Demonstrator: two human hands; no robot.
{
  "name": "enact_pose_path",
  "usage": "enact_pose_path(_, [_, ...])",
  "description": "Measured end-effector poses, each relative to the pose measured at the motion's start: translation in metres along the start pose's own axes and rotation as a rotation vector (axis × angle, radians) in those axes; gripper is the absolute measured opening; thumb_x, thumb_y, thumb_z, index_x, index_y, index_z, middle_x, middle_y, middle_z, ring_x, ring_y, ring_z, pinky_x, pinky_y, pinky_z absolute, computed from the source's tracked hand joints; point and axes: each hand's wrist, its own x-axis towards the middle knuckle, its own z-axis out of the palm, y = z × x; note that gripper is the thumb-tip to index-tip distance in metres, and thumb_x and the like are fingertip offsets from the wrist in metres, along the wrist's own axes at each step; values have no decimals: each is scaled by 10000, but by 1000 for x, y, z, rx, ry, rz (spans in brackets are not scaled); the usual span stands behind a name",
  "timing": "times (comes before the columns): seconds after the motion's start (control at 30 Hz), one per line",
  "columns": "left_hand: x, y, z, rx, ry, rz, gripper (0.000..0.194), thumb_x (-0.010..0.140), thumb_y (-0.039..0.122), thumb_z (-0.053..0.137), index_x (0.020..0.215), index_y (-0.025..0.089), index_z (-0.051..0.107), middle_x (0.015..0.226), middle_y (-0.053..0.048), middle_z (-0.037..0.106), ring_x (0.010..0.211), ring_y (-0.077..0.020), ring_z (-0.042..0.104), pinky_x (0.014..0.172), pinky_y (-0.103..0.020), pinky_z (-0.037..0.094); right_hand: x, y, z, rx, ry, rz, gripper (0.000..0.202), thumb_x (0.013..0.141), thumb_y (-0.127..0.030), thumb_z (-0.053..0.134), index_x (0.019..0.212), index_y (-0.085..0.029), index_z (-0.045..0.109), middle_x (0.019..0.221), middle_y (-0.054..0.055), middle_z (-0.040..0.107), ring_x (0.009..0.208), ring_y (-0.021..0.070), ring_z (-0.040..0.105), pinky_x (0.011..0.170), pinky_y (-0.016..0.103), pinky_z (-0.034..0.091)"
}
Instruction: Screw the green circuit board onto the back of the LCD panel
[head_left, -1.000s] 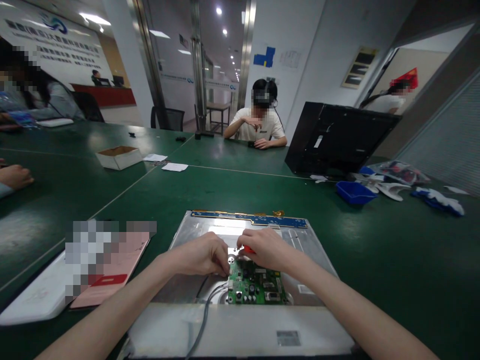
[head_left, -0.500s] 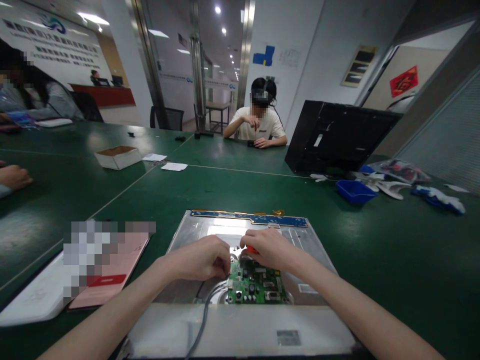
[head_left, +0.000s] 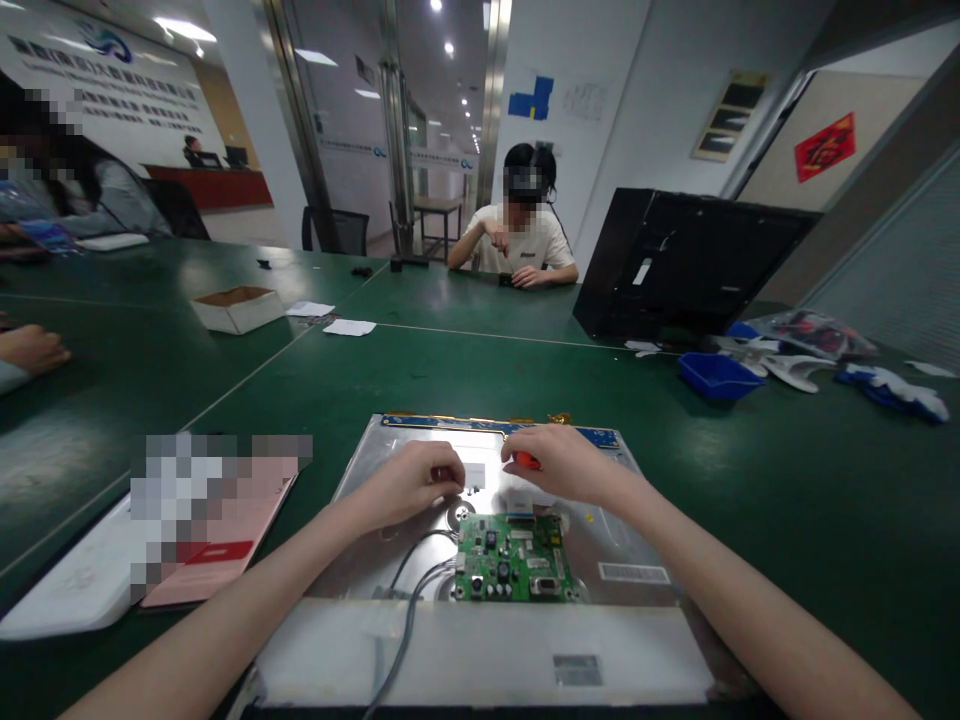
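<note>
Left hand: the left hand (head_left: 424,475) is in the middle of the frame, left of centre, fingers curled with the tips drawn close together; whether they pinch anything, I cannot tell.
Right hand: the right hand (head_left: 559,462), just right of centre, has its fingers bent round a red handle (head_left: 527,460), partly hidden by them.
Circuit board: the green circuit board (head_left: 510,560) lies at lower centre, below both hands and apart from them.
Panel: the metal panel (head_left: 626,545) fills the lower middle, under the board; tiny dark bits (head_left: 474,490) lie near the left fingertips.
Cable: a grey cable (head_left: 409,630) runs from the board's left edge to the bottom of the frame.
White box: the white box (head_left: 238,316), left of centre in the upper half, has no lid; brown inner walls show, its floor hidden.
Blue tray: the blue tray (head_left: 721,388), right of centre, shows a plain blue inside.
Plastic bag: the clear bag (head_left: 817,333), at right, contains red and dark items, too blurred to name.
</note>
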Motion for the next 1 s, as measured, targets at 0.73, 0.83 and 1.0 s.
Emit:
enact_pose_path(0.73, [7,-2,17,120,65,0,40,828,193,652,806,161,663,719,-9,639,652,-144,552,596,-243,370,19,-18,46,-42,1,-23,128,867,-206,574,928,-180,683,927,71,709,838,203,635,658,284,370])
enact_pose_path(0.83, [8,-4,17,135,107,-5,63,833,121,609,836,159,660,779,-28,655,702,-157,572,642,-258,403,20,-16,43,-22,14,-3,197,868,-176,555,1019,-196,681,992,67,714,891,206,641,696,289,398])
enact_pose_path(1.0, [5,-8,13,154,158,-11,104,857,139,590,933,162,657,877,-53,659,771,-180,593,695,-289,433,10,-14,15,11,-10,4,255,877,-212,582,1122,-212,655,1086,66,704,955,212,635,761,310,427])
